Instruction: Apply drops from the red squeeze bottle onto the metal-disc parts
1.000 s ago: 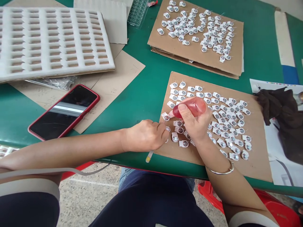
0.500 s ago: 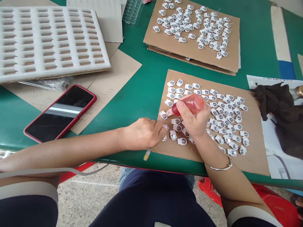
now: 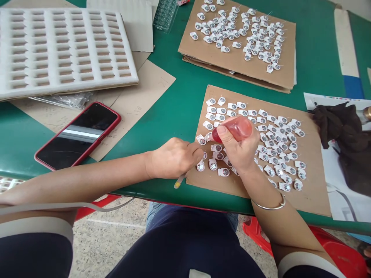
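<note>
My right hand is wrapped round a squeeze bottle of red liquid, tilted with its nozzle down to the left. The nozzle tip is close to a small white part with a round silvery disc; whether they touch I cannot tell. My left hand is closed, fingertips beside that part. Out from under the palm sticks the end of a slim greyish tool with a yellow spot; its other end is hidden. Many similar parts lie in loose rows on the brown cardboard sheet beneath my hands.
Farther back, stacked cardboard carries more such parts. A white foam tray with slots lies at left, near a red-cased phone. Dark cloth and white paper are at right. A clear blister tray lies at the back.
My left hand has moved up slightly, with the slim tool's end. The bottle remains tilted in my right hand, its nozzle by the same part. The whole view has shifted a little.
</note>
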A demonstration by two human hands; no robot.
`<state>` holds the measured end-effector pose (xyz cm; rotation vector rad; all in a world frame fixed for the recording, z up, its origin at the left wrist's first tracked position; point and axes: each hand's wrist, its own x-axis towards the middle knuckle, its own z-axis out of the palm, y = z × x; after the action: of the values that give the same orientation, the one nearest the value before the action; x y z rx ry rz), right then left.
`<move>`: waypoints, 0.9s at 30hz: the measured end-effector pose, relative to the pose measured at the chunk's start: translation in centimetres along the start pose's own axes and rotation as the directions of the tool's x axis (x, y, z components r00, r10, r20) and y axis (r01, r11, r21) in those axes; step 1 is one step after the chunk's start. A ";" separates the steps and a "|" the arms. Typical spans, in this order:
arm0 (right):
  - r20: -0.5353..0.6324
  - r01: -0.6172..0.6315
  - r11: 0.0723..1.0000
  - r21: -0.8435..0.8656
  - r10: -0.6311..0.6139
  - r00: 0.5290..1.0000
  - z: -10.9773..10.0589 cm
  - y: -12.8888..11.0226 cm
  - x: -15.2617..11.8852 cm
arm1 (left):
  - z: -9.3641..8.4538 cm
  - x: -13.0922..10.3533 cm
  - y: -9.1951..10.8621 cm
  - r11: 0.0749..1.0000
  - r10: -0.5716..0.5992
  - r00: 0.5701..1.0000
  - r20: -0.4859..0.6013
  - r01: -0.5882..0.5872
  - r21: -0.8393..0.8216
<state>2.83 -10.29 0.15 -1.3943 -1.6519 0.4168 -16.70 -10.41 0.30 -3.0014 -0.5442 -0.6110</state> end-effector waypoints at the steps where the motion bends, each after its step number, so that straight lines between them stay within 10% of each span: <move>1: 0.012 -0.005 1.000 0.006 0.005 1.000 0.0 0.1 -0.1 | 0.0 0.0 0.0 1.000 -0.007 1.000 0.004 0.007 -0.007; 27: 0.015 0.210 0.977 0.015 -0.211 0.977 -0.3 -0.3 0.0 | -0.4 0.1 -0.8 0.963 -0.190 0.979 0.075 0.200 -0.180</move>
<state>2.92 -10.47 0.52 -1.1935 -1.7855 0.3159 -17.05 -9.70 0.71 -3.1733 -0.8405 -0.6214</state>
